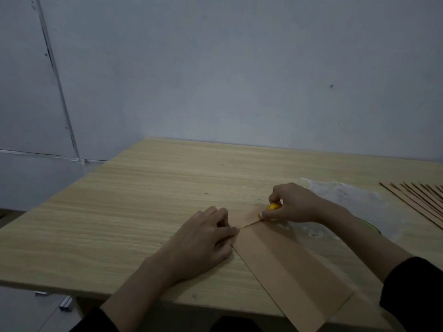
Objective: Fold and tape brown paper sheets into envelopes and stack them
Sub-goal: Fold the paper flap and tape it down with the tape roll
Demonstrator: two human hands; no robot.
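A folded brown paper sheet (285, 269) lies on the wooden table (134, 212), running from the middle toward the near right edge. My left hand (203, 243) rests at the sheet's far left corner, its fingertips pressing the paper's edge. My right hand (291, 203) grips a small yellow object (274, 207), probably a tape dispenser, at the sheet's far end. A thin strip runs between the two hands along that end. Most of the yellow object is hidden inside the fist.
A fanned row of brown paper pieces (417, 200) lies at the table's right edge. A whitish scuffed patch (340, 192) marks the tabletop behind my right hand. A grey wall (239, 80) stands behind the table; the table's left edge drops to the floor.
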